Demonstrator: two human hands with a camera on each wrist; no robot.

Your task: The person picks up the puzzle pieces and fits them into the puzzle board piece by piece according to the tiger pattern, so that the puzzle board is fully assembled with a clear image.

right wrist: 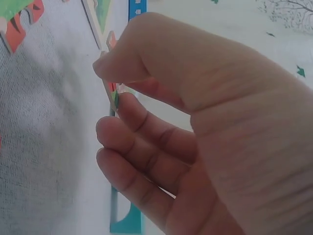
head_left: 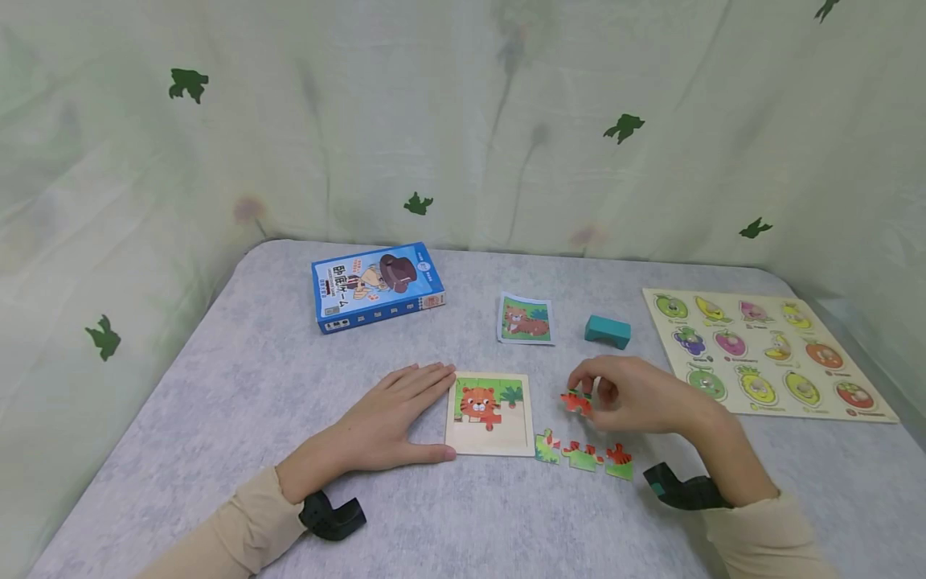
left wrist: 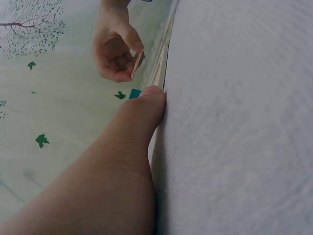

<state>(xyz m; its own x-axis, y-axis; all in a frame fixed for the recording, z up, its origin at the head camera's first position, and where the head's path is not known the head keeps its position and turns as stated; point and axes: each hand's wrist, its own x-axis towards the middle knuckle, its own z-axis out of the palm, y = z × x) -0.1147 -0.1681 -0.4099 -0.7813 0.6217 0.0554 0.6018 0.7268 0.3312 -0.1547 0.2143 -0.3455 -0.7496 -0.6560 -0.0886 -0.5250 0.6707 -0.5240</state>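
Note:
A small wooden jigsaw tray (head_left: 506, 442) lies on the table, partly filled with a tiger's face and green background. My left hand (head_left: 383, 422) rests flat at its left side, fingers straight, with fingertips and thumb at the frame's edge. Thumb and fingers of my right hand (head_left: 629, 394) pinch an orange-red jigsaw piece (head_left: 576, 403) above the table, right of the tray. In the right wrist view that piece (right wrist: 111, 90) is seen nearly edge-on, mostly behind the thumb. Below it lie a green piece (head_left: 546, 450) and two orange-and-green pieces (head_left: 583, 458).
Behind the tray lies a tiger picture card (head_left: 526, 320), with a teal arch block (head_left: 608, 330) to its right. A blue game box (head_left: 379, 287) stands at the back left. The fruit puzzle board (head_left: 767, 354) covers the right side. A pale curtain (head_left: 463, 121) hangs behind the table.

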